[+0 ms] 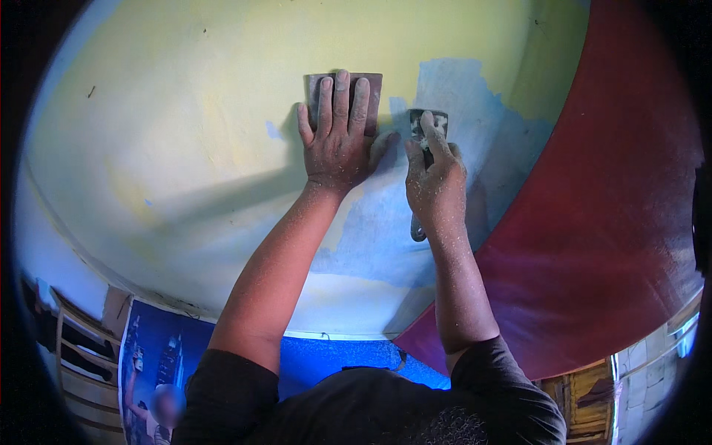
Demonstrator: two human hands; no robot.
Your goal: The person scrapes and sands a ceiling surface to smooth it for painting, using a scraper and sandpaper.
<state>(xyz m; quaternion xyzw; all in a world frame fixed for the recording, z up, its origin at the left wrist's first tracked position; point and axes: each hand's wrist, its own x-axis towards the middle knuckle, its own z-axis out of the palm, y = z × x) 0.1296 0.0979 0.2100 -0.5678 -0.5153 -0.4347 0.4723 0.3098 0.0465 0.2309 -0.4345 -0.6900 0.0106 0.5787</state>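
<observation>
My left hand point(335, 144) lies flat with its fingers stretched out and spread, pressing a dark brown square of sandpaper point(374, 93) against a pale yellow painted wall point(245, 96). The thumb sticks out to the right, off the sheet. Close by on the right, my right hand point(437, 178) is closed round a scraper point(417, 226). Its worn, paint-spotted wide end points up and its dark handle shows below my palm. My thumb lies along the scraper's upper part. Pale dust coats both hands and forearms. Around the scraper the wall shows light blue patches point(452, 81).
A large dark red surface point(593, 215) meets the wall on the right. Along the lower edge are a blue poster point(159, 345), a wooden ladder-like frame point(81, 337) at left and wooden slats point(582, 400) at right. Small marks point(91, 92) dot the wall.
</observation>
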